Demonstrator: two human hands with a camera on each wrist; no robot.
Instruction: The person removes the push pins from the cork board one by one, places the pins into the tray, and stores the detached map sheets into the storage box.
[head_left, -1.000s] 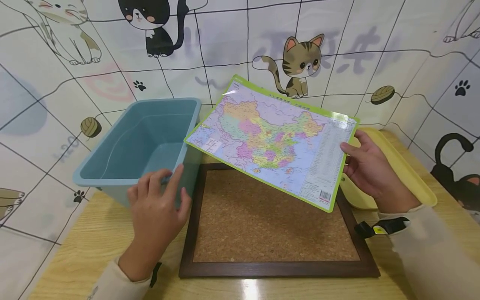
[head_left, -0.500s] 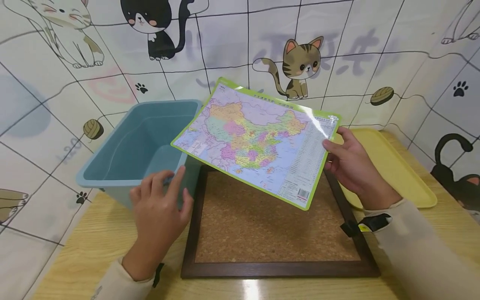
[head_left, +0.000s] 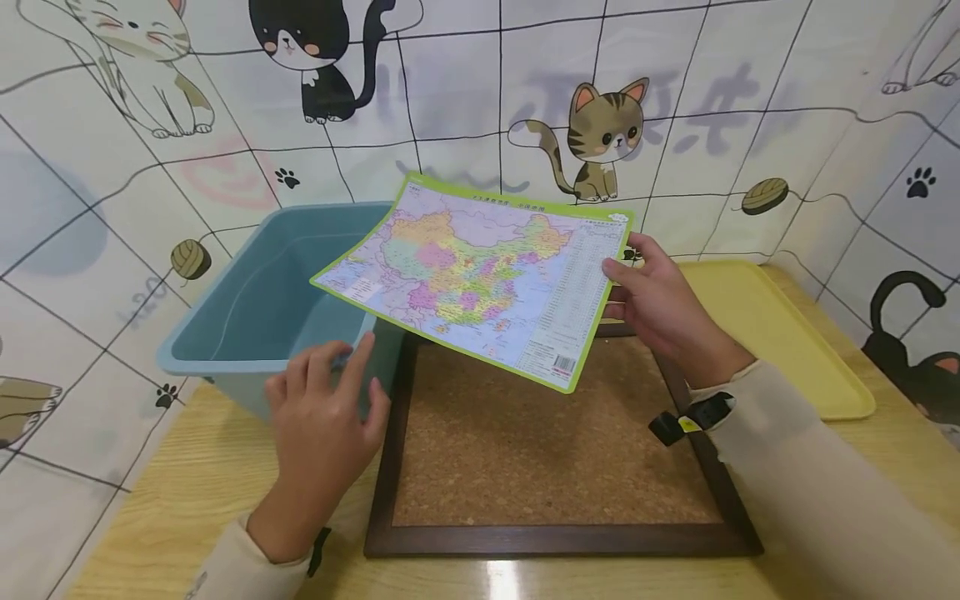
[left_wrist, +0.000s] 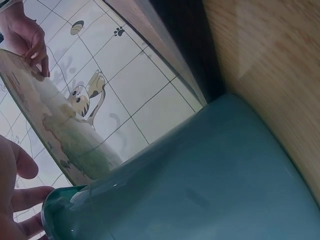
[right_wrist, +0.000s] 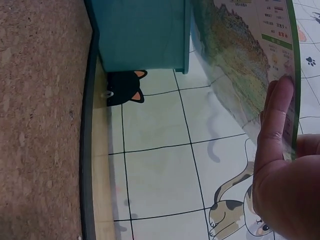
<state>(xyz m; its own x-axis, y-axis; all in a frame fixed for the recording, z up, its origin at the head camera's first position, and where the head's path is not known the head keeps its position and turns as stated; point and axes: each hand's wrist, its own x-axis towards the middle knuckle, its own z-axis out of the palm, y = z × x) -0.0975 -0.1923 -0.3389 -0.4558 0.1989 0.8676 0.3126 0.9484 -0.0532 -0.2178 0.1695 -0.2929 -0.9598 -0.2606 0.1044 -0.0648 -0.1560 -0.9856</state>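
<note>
My right hand point(head_left: 663, 300) grips the right edge of a map sheet point(head_left: 465, 283) with a green border, thumb on top and fingers beneath. The sheet is held tilted in the air, its left corner over a blue plastic basin point(head_left: 225, 287). Its underside, a relief map point(right_wrist: 240, 55), shows in the right wrist view. My left hand point(head_left: 322, 417) holds the near right corner of the basin's rim, fingers hooked over it and thumb apart outside. Below the sheet lies a cork board point(head_left: 555, 467) with a dark brown frame.
To the right of the board lies a yellow tray point(head_left: 780, 333), partly behind my right arm. Everything stands on a wooden table point(head_left: 187, 467). A wall covering point(head_left: 465, 75) with cartoon cats and grid lines rises directly behind it.
My right hand has carried the map sheet left and slightly down, bringing its left corner further over the basin. My left hand stays at the basin's rim.
</note>
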